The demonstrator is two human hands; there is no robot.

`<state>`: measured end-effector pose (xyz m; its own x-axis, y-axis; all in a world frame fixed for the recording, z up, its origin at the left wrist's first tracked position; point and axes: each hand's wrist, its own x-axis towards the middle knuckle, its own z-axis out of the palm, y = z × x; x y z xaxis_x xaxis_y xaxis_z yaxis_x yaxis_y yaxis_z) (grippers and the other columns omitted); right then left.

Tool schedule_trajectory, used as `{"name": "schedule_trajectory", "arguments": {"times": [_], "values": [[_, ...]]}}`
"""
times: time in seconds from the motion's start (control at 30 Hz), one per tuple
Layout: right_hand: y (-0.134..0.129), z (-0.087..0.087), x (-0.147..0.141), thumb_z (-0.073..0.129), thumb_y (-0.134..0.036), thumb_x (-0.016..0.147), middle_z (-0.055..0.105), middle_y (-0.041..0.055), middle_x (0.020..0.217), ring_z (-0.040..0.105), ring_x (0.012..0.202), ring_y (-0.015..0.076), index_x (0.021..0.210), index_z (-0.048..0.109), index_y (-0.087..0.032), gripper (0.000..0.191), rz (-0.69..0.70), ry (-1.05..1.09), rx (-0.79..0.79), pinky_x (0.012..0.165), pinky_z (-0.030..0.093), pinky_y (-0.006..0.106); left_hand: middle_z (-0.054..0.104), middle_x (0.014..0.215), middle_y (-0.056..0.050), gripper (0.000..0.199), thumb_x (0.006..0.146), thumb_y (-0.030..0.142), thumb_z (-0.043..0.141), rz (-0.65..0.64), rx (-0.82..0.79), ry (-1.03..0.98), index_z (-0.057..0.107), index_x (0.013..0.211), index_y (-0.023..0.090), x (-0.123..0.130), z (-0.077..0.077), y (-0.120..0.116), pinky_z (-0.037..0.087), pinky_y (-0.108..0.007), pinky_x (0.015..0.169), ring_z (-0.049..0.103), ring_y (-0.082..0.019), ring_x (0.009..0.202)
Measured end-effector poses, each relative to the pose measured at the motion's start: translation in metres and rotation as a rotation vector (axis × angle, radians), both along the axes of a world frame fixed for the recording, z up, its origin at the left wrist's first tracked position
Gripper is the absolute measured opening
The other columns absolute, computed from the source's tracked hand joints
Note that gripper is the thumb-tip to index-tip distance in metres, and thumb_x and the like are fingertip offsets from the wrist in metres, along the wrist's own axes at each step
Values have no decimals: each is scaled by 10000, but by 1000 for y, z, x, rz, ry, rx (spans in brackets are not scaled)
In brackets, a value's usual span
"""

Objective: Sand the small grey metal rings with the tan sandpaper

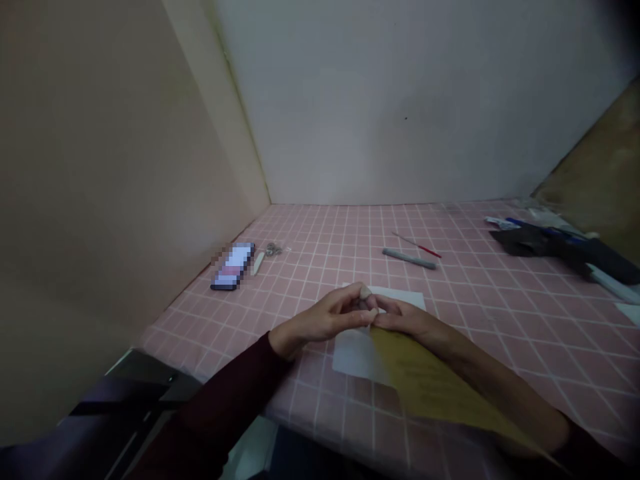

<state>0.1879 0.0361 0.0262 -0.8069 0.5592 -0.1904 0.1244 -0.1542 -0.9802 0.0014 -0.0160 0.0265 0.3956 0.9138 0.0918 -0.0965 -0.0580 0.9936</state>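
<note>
Over the near middle of the table, my left hand (337,315) and my right hand (403,316) meet at the fingertips. My left thumb and fingers are closed in a pinch; what lies between them is too small to make out. A yellow-brown sheet of paper (435,383) with faint dark marks hangs from my right hand, its upper corner at my fingers. It slopes down along my right forearm past the table's front edge. Beneath both hands a white sheet of paper (357,360) lies flat, partly covered by them and the yellow-brown sheet.
A pink tiled-pattern tabletop (320,233) runs back to a white wall. Left are a phone (233,267), a white strip (258,263) and small metal pieces (273,249). Behind my hands lie a grey stick (409,259) and a thin red-handled tool (425,249). Dark cloth (520,240) sits right.
</note>
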Motion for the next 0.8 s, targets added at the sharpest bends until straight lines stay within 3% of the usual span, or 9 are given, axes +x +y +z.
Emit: {"name": "schedule_trajectory", "arguments": {"times": [0.2,0.37,0.43,0.6,0.63,0.8], "values": [[-5,6,4,617,-361,874,543,-23,688,504,624,161,1398,490,-243,552,-143,-146,353,589,393,283,412,732,33,364,825,484,703,-20,-181,23,510,824,176,-1,-11,5,268,-262,591,325,-108,620],[-2,5,1,593,-433,870,629,27,817,568,651,172,1258,578,-229,439,-20,-21,13,614,440,302,490,854,-10,323,864,458,690,5,-14,-22,546,922,175,1,-1,-1,338,-274,697,424,-134,757],[-2,2,0,590,-433,863,635,33,835,581,671,179,1218,595,-229,409,-1,3,-25,636,452,312,493,862,-13,310,870,445,686,9,10,-13,546,924,174,0,1,-1,345,-279,717,434,-139,779],[-6,4,2,600,-353,874,571,-14,725,533,667,179,1413,469,-258,563,-157,-144,377,648,422,310,426,762,21,348,835,479,693,-31,-160,55,522,836,176,-2,-8,4,284,-266,614,346,-119,655],[-7,5,2,599,-351,873,572,-12,727,535,674,181,1419,467,-255,569,-161,-152,398,655,424,312,422,757,23,352,831,483,695,-33,-170,47,520,831,177,-3,-9,5,277,-266,607,338,-117,646],[-4,5,0,570,-413,873,648,47,878,591,709,192,1265,577,-231,433,-10,-3,49,666,464,327,455,805,7,341,844,477,697,1,-35,-10,543,908,179,-2,-3,1,309,-269,653,391,-128,713]]}}
